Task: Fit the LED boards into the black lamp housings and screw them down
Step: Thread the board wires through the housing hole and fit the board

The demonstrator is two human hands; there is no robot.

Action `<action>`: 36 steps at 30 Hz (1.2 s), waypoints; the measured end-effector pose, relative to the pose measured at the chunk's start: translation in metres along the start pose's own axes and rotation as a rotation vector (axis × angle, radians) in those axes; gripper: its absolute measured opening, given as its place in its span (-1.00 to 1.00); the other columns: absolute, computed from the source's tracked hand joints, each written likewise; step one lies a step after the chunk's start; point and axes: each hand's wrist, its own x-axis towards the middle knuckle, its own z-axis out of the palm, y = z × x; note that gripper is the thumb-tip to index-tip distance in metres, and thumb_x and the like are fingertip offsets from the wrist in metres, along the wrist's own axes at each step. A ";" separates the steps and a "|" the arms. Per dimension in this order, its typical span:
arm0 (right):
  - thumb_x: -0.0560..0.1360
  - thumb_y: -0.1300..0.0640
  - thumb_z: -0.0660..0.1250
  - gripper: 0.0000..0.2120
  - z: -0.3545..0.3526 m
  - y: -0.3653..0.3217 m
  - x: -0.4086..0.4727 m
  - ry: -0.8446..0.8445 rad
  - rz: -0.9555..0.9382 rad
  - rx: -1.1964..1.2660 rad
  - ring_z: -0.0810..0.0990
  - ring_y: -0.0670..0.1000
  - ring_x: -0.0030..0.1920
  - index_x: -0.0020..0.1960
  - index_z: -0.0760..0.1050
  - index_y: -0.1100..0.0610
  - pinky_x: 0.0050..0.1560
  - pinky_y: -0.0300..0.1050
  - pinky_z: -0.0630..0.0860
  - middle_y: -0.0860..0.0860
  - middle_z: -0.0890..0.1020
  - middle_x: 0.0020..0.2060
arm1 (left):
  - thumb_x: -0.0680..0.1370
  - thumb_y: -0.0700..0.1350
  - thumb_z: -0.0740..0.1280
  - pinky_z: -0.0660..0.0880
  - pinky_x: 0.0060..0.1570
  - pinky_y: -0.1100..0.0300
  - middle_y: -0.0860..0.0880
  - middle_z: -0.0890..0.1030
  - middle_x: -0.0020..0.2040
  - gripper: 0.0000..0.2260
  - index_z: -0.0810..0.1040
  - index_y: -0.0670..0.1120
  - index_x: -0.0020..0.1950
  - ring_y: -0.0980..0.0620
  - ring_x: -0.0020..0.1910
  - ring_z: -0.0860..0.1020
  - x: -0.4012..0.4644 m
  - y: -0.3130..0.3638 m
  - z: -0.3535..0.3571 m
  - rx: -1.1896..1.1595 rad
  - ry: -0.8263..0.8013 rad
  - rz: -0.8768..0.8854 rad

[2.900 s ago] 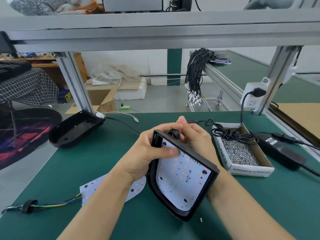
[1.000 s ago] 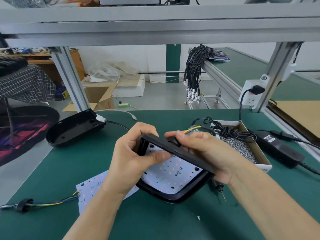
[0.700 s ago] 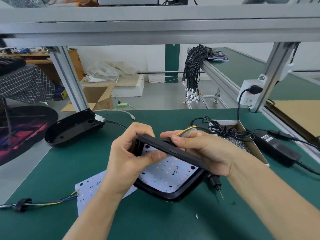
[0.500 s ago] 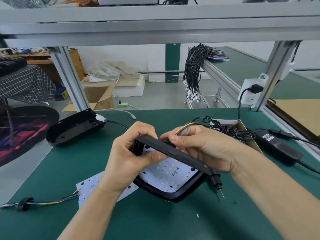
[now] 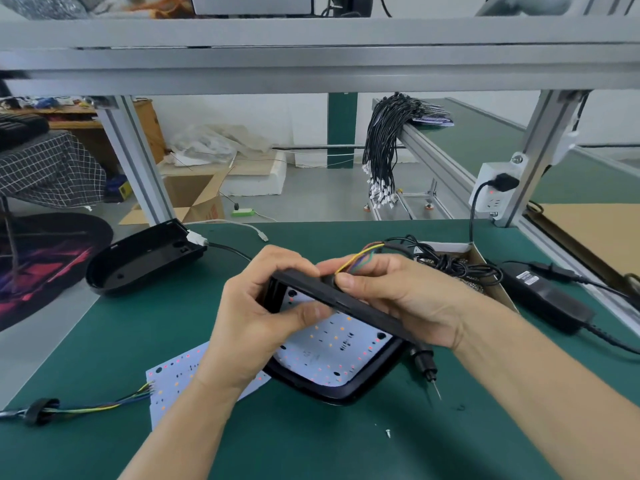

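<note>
Over the green tabletop (image 5: 121, 323), both hands are gripping the housing (image 5: 329, 389), left hand (image 5: 263, 320) pinching its rim, right hand (image 5: 398, 299) clasping the edge; it looks light, stiff, best held by its rim.

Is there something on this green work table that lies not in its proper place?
Yes. One small silver screw lies loose on the green table mat, near the front edge, apart from the open cardboard box of screws at the right. It could get lost or roll away.

Wall socket (image 5: 494, 188) w/ plug, black pwr adapter (image 5: 547, 299), hanging cable bundle (image 5: 382, 147).
</note>
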 end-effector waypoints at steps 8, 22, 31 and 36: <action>0.30 -0.07 0.43 -0.79 0.006 0.007 0.004 0.130 -0.038 -0.093 0.53 -0.08 -0.33 -0.28 0.65 0.07 -0.29 -0.32 0.45 -0.01 0.60 -0.35 | 0.35 -0.23 0.50 0.49 0.11 0.24 -0.08 0.67 0.11 -0.79 0.62 -0.03 -0.08 -0.01 0.18 0.59 0.007 0.000 -0.018 -0.185 -0.164 -0.225; 0.49 0.13 0.40 -0.67 0.021 0.013 0.016 0.512 -0.274 -0.099 0.42 -0.13 -0.50 -0.45 0.51 0.08 -0.43 -0.34 0.38 -0.03 0.54 -0.50 | 0.28 0.05 0.59 0.50 0.04 0.27 -0.04 0.69 -0.06 -0.62 0.68 -0.04 0.03 0.03 -0.02 0.62 0.016 0.004 -0.025 -0.251 -0.246 -0.311; 0.50 0.09 0.39 -0.75 0.016 0.013 0.028 0.594 -0.258 0.033 0.40 -0.14 -0.54 -0.31 0.51 0.16 -0.49 -0.34 0.37 -0.01 0.52 -0.50 | 0.29 -0.03 0.58 0.50 -0.02 0.28 -0.01 0.68 -0.13 -0.73 0.68 -0.03 -0.05 0.04 -0.13 0.60 0.021 0.001 -0.022 -0.234 -0.273 -0.296; 0.34 -0.17 0.42 -0.68 0.009 0.020 0.012 0.519 -0.178 -0.162 0.42 -0.12 -0.50 -0.35 0.59 0.08 -0.48 -0.35 0.35 -0.04 0.54 -0.48 | 0.27 0.06 0.59 0.51 0.08 0.16 -0.09 0.68 -0.06 -0.62 0.67 -0.04 0.01 -0.08 -0.02 0.61 0.016 -0.004 -0.029 -0.223 -0.228 -0.289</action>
